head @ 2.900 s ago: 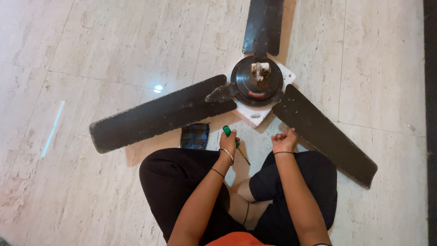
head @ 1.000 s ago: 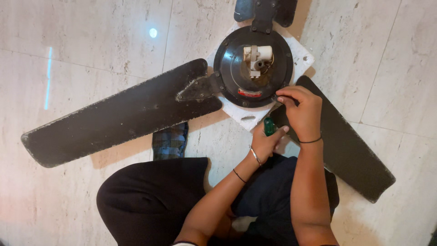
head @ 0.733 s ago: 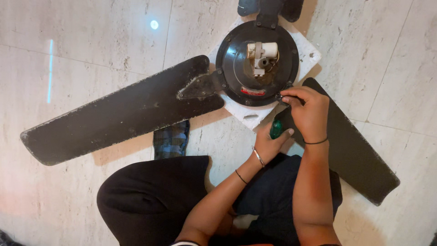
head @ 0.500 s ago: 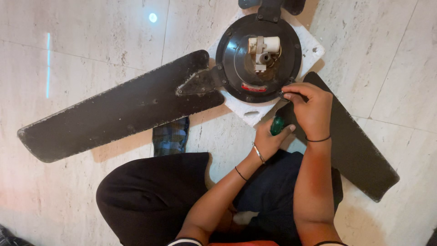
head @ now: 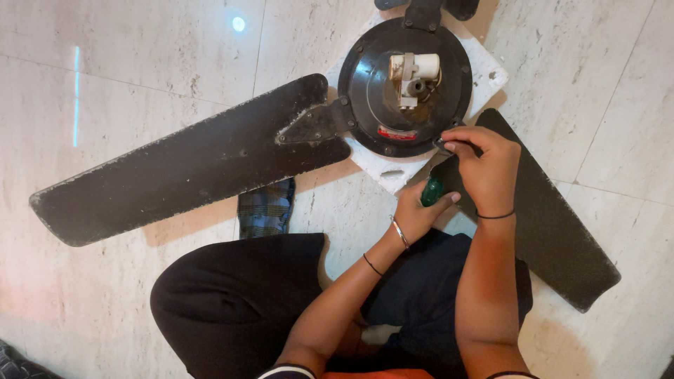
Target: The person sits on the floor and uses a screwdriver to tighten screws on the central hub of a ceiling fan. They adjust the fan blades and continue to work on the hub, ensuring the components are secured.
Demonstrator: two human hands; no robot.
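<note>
Both hands (head: 449,186) close together, fingers (head: 460,144) curled

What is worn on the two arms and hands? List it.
Both forearms are bare, without sleeves. The left hand has a thin silver metal bangle at the wrist and a thin black band lower down. The right hand has one thin black wrist band.

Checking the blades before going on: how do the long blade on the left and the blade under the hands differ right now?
The left blade lies fully in view, its grey mounting bracket exposed; the right blade is partly covered by the right hand, its bracket hidden. The left blade looks dustier and scuffed pale along its edges. Both are dark, flat on the tiled floor, joined to the motor hub.
</note>
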